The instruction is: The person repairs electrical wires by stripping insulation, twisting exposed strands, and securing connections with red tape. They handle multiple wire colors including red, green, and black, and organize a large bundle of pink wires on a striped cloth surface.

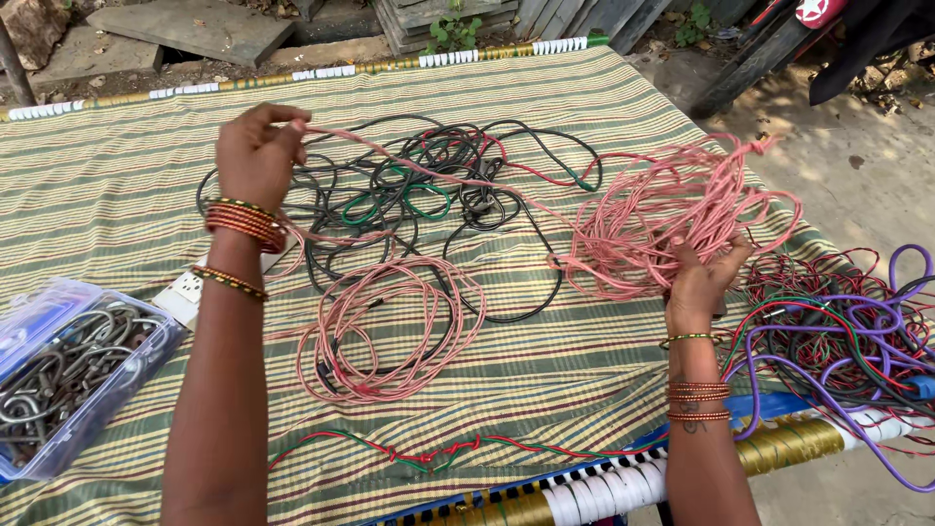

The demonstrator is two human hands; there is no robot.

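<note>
My left hand [255,156] is raised over the striped mat [107,185] and pinches a strand of pink wire [409,168] that runs across to the right. My right hand [703,278] grips a loose bundle of the same pink wire [672,214], held up above the mat. Between the hands lies a tangle of black, green and red wires [438,185]. A flat coil of pink wire [385,326] rests on the mat below it. Both wrists wear bangles.
A clear plastic box of metal hooks [68,375] sits at the left edge, with a white power strip [180,295] beside it. A pile of purple, red and black wires [847,321] lies at the right. A twisted red-green wire [429,453] lies near the front edge. Stone slabs and dirt lie beyond the mat.
</note>
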